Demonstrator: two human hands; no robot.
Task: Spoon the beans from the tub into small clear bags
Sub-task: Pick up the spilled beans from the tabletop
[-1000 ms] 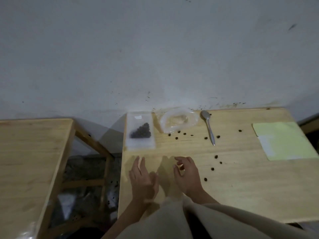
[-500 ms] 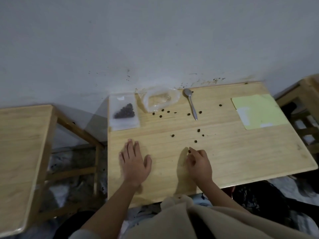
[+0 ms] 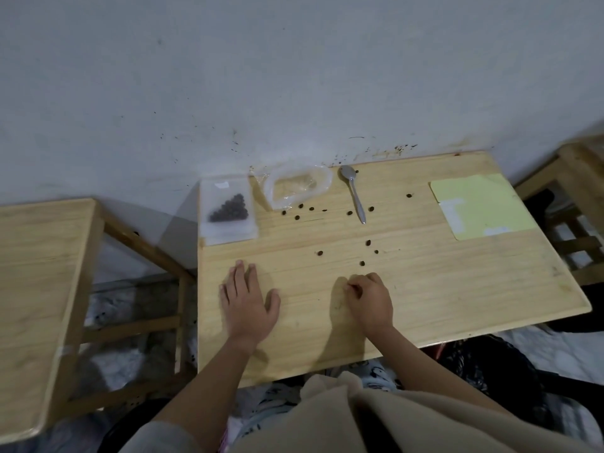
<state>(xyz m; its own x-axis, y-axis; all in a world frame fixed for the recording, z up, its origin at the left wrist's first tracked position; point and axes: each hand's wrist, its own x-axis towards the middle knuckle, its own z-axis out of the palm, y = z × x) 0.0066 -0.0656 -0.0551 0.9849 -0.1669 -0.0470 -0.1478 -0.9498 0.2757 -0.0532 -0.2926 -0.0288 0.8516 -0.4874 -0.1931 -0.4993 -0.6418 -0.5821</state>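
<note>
**Stray beans picked up by hand; spoon idle**

Far left: second wooden table (image 3: 42,289), bare top, well apart from the work.

Left edge of main table (image 3: 457,305): left hand (image 3: 246,304) spread flat, palm down, fingers open, nothing under grip. Probably there as a brace while the other hand works.

Far-left corner: small clear bag (image 3: 228,212) lying flat against the wall side, dark beans heaped in a triangle inside. Looks to rest on a stack of spare bags; number in stack cannot be told. Filled bags counted: one. Parked out of the way, likely as finished.

Just right of bag: clear tub (image 3: 299,188), tipped or crumpled toward the wall, looks nearly empty. Tubs: one.

Centre: loose beans (image 3: 368,242) scattered on the wood, roughly six near the tub mouth, two flanking the spoon handle, one beside the bowl, one alone farther right, four or so nearer the hands. About fourteen; small specks hard to tell from marks. Probably spillage.

Spoon (image 3: 354,196), one, lying bowl toward the wall, handle pointing near, untouched.

Near centre-right: right hand (image 3: 369,302) curled, fingertips (image 3: 351,288) pinched together. Pinch suggests a bean picked up; no bean visible, so cannot tell.

Far right: yellow sheet (image 3: 480,204), one, flat, with pale labels on it. Purpose unclear.
</note>
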